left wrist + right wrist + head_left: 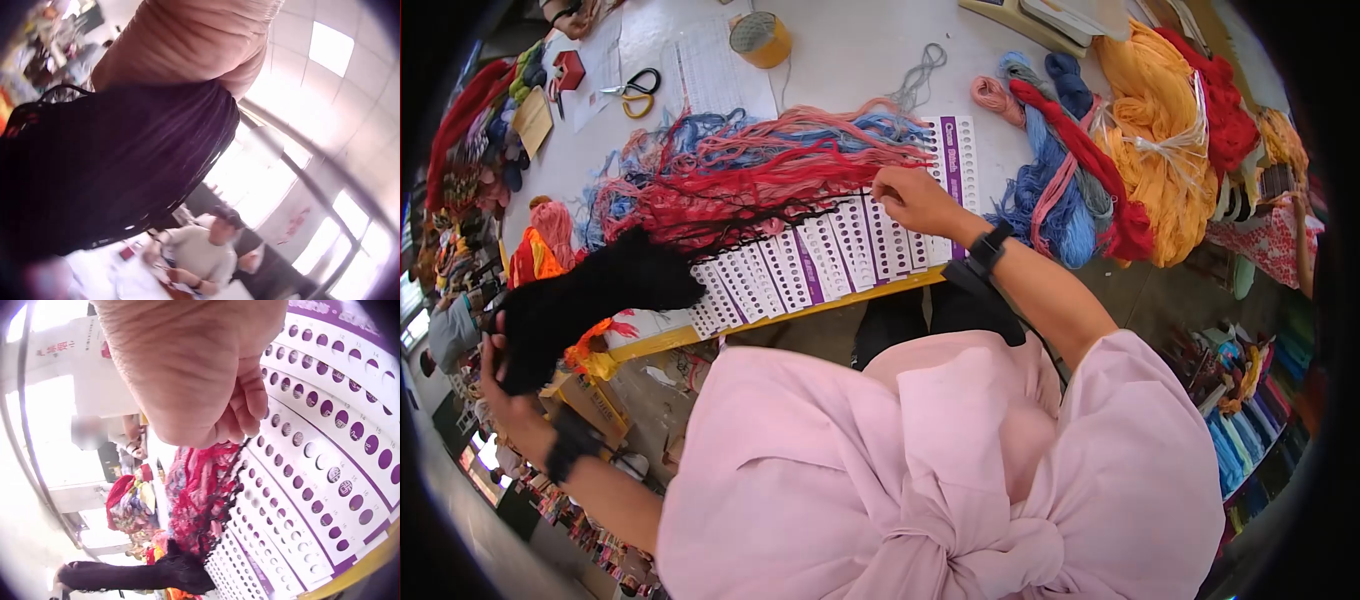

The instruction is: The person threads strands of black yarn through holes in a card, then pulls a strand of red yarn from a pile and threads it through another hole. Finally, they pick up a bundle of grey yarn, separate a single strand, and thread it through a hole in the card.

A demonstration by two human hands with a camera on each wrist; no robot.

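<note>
A thick skein of black thread (590, 290) stretches off the table's left end, and my left hand (512, 415) grips its far end. In the left wrist view the skein (119, 169) hangs in a wide loop from that hand. My right hand (925, 203), fingers curled, pinches the end of a few black strands drawn across the cards. Beneath it lie overlapping white-and-purple cards (837, 243) with rows of punched holes. Red, pink and blue threads (740, 165) lie loosely along the cards' upper part. The right fingertips are partly hidden in the right wrist view.
Scissors (638, 93) and a roll of tape (761, 40) lie farther back on the table. Blue (1055, 195), orange (1150, 130) and red skeins pile up at the right. More yarn (475, 140) is heaped at the left. Another person (209, 247) sits across the table.
</note>
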